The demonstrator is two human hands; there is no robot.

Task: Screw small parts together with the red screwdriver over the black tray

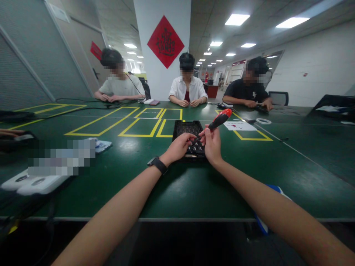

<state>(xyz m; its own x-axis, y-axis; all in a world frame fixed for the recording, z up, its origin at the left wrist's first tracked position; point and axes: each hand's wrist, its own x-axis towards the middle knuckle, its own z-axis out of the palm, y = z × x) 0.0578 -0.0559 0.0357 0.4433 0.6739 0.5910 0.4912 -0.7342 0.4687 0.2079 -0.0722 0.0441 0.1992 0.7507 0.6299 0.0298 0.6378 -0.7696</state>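
Observation:
A red and black screwdriver (221,119) slants up and to the right out of my right hand (213,145), whose fingers are closed around its lower part. My left hand (180,146) meets the screwdriver's lower end with its fingers pinched together. What lies between those fingertips is too small to make out. Beneath both hands an open black case (188,127) rests on the green table, with rows of small bits (195,148) in it. The hands hide part of the case. A dark watch (157,164) is on my left wrist.
Yellow tape outlines (137,135) mark the green table (172,192). White devices (41,183) lie at the left. A paper sheet (240,126) and a white tape roll (263,121) are to the right. Several people sit around the table, three of them across the far edge.

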